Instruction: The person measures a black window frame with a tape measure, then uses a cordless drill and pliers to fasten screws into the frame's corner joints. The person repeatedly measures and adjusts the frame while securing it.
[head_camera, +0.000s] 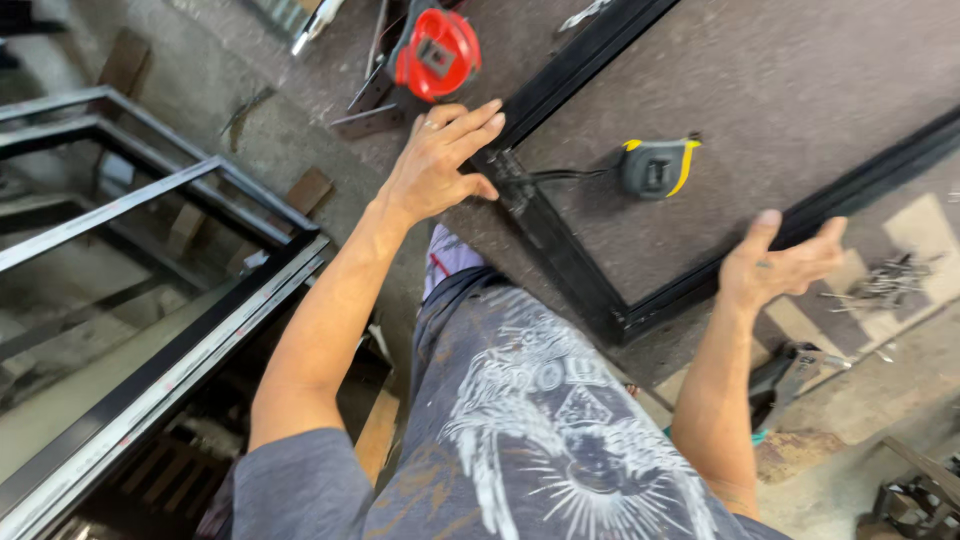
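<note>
Left hand (437, 165) open, fingers on black frame (560, 250) | right hand (780, 265) open, hovering — empty | advice: grip both rails evenly — avoid tape measure (657, 167).

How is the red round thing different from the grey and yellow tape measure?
The red round tool is bright red and disc-shaped; the tape measure is grey with yellow edging and blockier. The red tool lies outside the black frame, beyond the left hand; the tape measure lies inside. Both rest untouched.

We see bare floor inside the black frame (570, 262), broken only by the tape measure (657, 167). The red angle grinder (436, 52) and loose screws (885, 283) crowd its outer edges.
</note>
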